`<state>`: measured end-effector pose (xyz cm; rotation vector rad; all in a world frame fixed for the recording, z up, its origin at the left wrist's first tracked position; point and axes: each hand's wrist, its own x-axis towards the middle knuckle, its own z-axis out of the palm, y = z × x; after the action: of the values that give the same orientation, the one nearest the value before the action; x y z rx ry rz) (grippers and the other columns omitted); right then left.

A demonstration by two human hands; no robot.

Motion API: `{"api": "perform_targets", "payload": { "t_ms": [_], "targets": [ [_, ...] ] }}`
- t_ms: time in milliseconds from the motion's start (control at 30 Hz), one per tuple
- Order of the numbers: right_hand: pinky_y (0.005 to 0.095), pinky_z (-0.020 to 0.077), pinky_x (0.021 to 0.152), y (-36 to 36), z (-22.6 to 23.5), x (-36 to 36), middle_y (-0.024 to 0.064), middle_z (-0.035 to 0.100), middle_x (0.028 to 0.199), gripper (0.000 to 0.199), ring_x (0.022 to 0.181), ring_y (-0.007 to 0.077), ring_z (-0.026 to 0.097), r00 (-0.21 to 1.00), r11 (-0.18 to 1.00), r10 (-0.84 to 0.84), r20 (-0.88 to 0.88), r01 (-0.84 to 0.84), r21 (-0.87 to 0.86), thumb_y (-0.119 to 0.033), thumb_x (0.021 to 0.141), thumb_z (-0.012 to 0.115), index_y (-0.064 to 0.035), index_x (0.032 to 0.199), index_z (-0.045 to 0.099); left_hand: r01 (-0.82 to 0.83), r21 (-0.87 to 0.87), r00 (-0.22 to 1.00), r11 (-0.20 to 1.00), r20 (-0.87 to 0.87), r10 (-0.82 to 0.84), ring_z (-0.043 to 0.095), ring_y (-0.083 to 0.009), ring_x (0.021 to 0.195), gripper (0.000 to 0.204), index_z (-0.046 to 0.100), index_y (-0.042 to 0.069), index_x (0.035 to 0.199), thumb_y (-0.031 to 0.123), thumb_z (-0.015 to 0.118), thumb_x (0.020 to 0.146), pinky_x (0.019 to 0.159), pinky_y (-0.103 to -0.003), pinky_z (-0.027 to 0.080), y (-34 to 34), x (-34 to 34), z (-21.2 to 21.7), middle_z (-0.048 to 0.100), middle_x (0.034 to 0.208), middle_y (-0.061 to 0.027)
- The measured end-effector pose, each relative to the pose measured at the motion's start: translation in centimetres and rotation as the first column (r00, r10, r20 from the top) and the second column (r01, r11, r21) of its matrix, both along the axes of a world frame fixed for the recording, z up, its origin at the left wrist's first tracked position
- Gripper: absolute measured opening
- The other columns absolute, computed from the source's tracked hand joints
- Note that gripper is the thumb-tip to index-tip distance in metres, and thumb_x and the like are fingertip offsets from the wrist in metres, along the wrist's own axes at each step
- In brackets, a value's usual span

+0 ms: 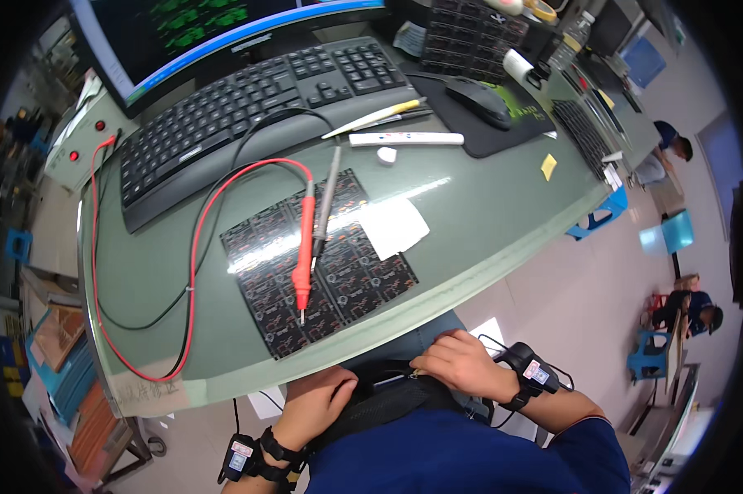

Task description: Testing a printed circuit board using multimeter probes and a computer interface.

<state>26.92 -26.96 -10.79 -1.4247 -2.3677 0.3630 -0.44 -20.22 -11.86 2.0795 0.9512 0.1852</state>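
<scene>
Both the left hand [318,402] and right hand [458,362] pinch closed on the black fabric strap [380,397] at the waist, best tugged evenly, clear of the red-handled test probe [304,251] on the black circuit board panel [318,259]

This was an electronics test or repair workshop. A black circuit-board panel [318,263] lay on the grey-green table [487,222] with a red test probe [304,251] and a black test probe [325,202] resting across it, their leads running to a beige box with red sockets [79,140]. A keyboard [248,107], a monitor [215,33] and a mouse [478,102] stood behind, more black panels [470,37] were stacked farther back, and seated workers on blue stools [692,309] filled the aisle.
</scene>
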Motion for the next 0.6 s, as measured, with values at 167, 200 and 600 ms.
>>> {"api": "perform_targets", "payload": {
  "t_ms": [167,200,600],
  "targets": [
    [0.0282,0.0446,0.079,0.2,-0.2,-0.2,-0.0025,0.059,0.077,0.016,0.076,0.0136,0.059,1.000,0.998,0.008,-0.009,-0.007,0.069,-0.019,0.080,0.067,-0.0124,0.094,0.067,-0.032,-0.291,0.968,0.956,0.229,0.102,0.054,-0.0313,0.119,0.038,0.058,0.009,0.128,0.032,0.050,0.098,0.101,-0.039,0.040,-1.8,-0.9,-0.2,0.059,0.126,-0.0124],
    [0.0282,0.0446,0.079,0.0,-0.4,-0.3,-0.0025,0.059,0.077,0.016,0.076,0.0136,0.059,1.000,0.997,0.010,-0.006,-0.010,0.072,-0.019,0.080,0.067,-0.0124,0.094,0.067,-0.014,-0.253,0.976,0.967,0.206,0.068,0.053,-0.0312,0.119,0.039,0.057,0.011,0.130,0.033,0.050,0.098,0.101,-0.039,0.039,-1.9,-0.6,-0.1,0.059,0.127,-0.0116],
    [0.0313,0.0491,0.083,3.9,0.6,-4.2,-0.0021,0.062,0.085,0.020,0.089,0.0164,0.063,0.962,0.962,0.270,0.033,-0.268,-0.052,-0.019,0.080,0.060,-0.0140,0.100,0.064,-0.006,-0.190,0.992,0.982,0.124,0.030,0.058,-0.0289,0.112,0.032,0.062,0.011,0.119,0.031,0.052,0.097,0.103,-0.041,0.036,-1.9,-1.0,0.0,0.064,0.118,-0.0109]
  ]
}}
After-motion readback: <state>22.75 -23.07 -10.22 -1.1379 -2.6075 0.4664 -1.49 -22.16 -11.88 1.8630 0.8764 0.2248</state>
